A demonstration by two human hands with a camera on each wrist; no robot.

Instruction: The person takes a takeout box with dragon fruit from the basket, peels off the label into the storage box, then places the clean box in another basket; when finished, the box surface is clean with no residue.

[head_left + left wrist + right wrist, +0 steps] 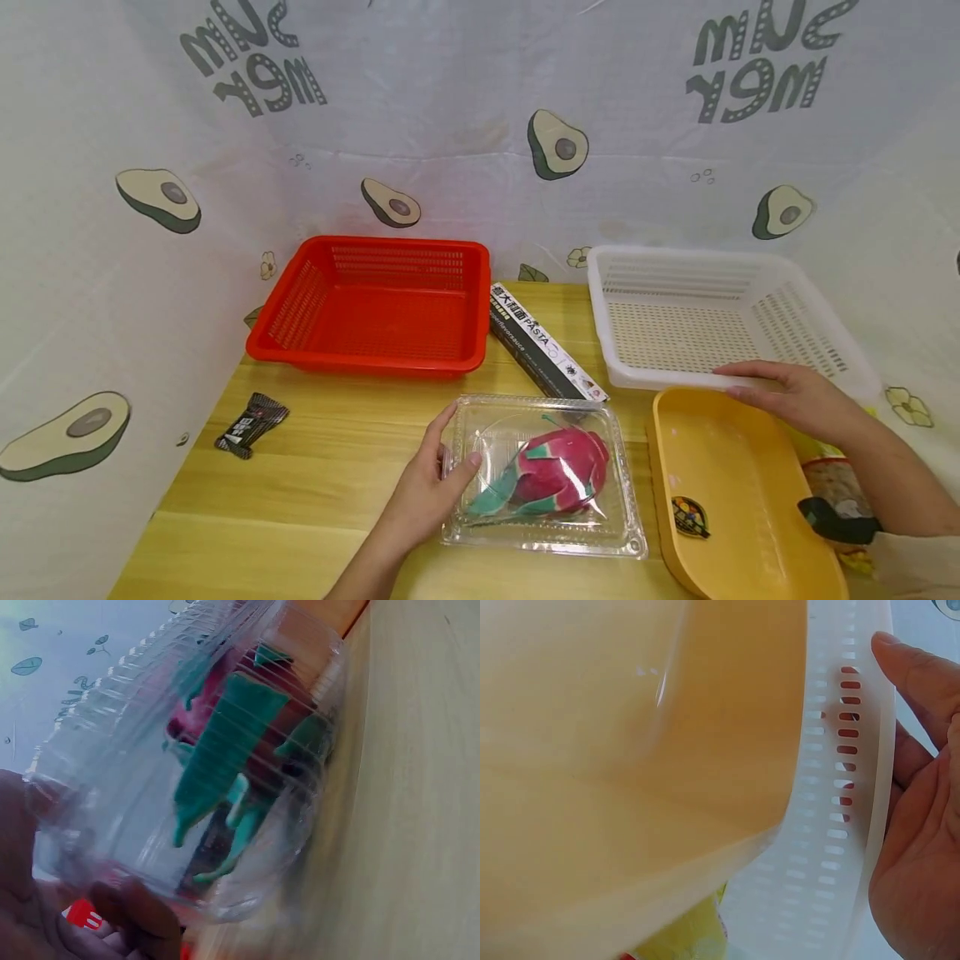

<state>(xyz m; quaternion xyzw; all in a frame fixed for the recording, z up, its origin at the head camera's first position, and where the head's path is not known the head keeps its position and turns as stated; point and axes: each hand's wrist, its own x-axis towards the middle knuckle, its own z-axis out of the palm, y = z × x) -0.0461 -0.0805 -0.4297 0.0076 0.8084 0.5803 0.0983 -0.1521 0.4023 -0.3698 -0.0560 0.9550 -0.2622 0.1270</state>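
My left hand (pixel 427 496) grips the left side of a clear plastic clamshell box (pixel 630 533), thumb on the lid. Inside the box lies a pink dragon fruit (pixel 566 467) with green scales. The left wrist view shows the box (pixel 97 780) tilted close to the camera, its ribbed wall facing it. At the front rim of a white slotted basket (pixel 652 379), my right hand (pixel 798 400) holds on. Through the slots of the basket (pixel 825 847) its fingers show behind the wall, while the thumb lies near the rim.
A yellow tray (pixel 738 492) stands right of the box, before the white basket. Partly hidden beyond it is a yellow bag (pixel 832 479). A red basket (pixel 367 362) sits at the back left, beside a long pasta box (pixel 543 350). A black-wrapped snack (pixel 251 425) lies on the left.
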